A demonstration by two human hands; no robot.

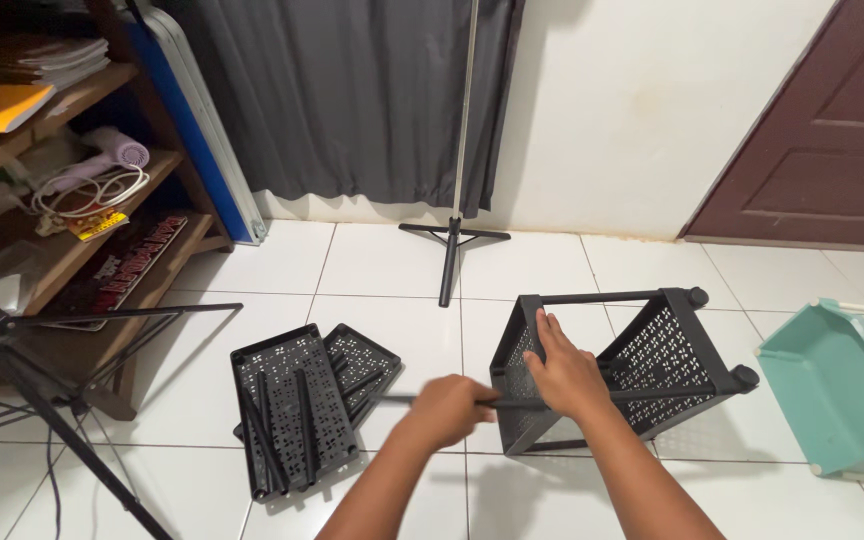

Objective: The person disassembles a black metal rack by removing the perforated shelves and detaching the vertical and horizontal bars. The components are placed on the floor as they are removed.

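A black perforated plastic rack (652,350) lies on its side on the white tiled floor, two shelf panels joined by thin black poles. My right hand (564,372) rests flat on its left shelf panel, fingers spread. My left hand (449,408) is closed around a thin black rod (407,399) that runs level toward the rack and passes under my right hand. To the left lie two loose black perforated shelf trays (297,405), one stacked on the other, with several black rods lying on them.
A tripod stand (452,235) stands by the dark curtain. Another black tripod (42,400) spreads at the left before a wooden shelf (72,190) holding a hair dryer and books. A teal plastic rack (837,395) lies at right; a brown door (832,130) behind.
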